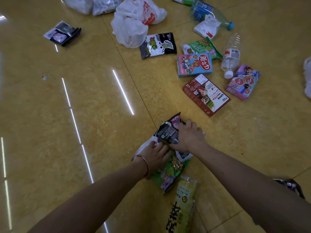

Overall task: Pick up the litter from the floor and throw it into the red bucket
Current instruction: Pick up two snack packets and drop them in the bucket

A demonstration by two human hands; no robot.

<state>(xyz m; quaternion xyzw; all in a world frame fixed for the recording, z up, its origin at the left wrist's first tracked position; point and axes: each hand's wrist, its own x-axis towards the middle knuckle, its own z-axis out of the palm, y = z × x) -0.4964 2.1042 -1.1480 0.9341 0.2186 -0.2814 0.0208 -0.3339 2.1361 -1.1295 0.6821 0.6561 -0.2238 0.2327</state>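
Two hands are working one small heap of wrappers low on the yellow tiled floor (pixel 84 98). The right hand (pixel 190 137) is lying palm-down over a black snack wrapper (pixel 168 132), fingers curled round its far edge; whether it is actually gripping or only pressing, I cannot tell. The left hand (pixel 154 157), a thin bangle (pixel 144 163) on its wrist, is spreading flat on a white wrapper (pixel 144 147) and the top of a green snack bag (pixel 170 172), fingers mostly open, pinning rather than pinching. Likely reason: both hands are bunching several loose pieces together so they are lifting as one load. A yellow packet (pixel 185 204) is lying just beside the green bag, untouched.

Most litter is still sitting further off: a red carton (pixel 206 95), a pink-blue box (pixel 193 64), a purple box (pixel 242 81), a clear bottle (pixel 230 56), a black-and-white pouch (pixel 158 46), white plastic bags (pixel 133 24) and a dark packet (pixel 63 33) well apart at left. The red bucket is not showing anywhere in view, so the task is looking early.
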